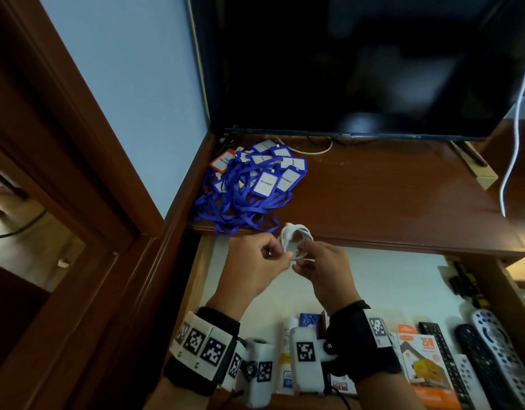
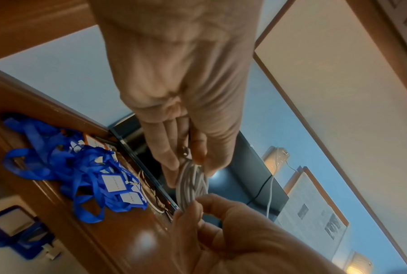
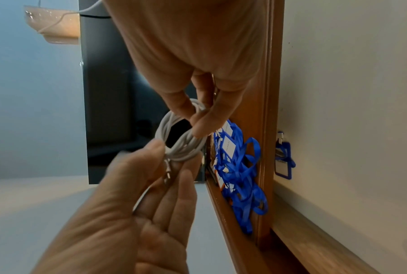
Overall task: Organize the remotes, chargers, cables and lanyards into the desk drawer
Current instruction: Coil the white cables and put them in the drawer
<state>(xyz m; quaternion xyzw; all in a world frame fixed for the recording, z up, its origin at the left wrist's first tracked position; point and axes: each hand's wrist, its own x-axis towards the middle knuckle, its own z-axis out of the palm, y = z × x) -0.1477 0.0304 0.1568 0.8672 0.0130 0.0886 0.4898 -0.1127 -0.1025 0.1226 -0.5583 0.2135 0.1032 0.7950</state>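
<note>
The lanyards (image 1: 249,184) lie heaped at the table's (image 1: 388,196) back left corner, in front of the television (image 1: 358,63) standing along its back edge. Below the table's front edge sits the open drawer (image 1: 403,279). Remotes (image 1: 488,350) lie side by side at the drawer's right front, boxes (image 1: 423,368) just left of them. The coiled cable (image 1: 296,236) hangs over the table's front edge, between left hand (image 1: 255,261) and right hand (image 1: 326,267).

Looks like a room in a home or a small office. A big dark TV (image 1: 358,63) on a brown wooden desk (image 1: 373,202) against a light blue wall (image 1: 122,84), a brown door frame (image 1: 63,173) on the left. A heap of blue name-tag lanyards (image 1: 249,184) far left on the desk, remotes (image 1: 477,365) in the open drawer (image 1: 388,276) near the right.
</note>
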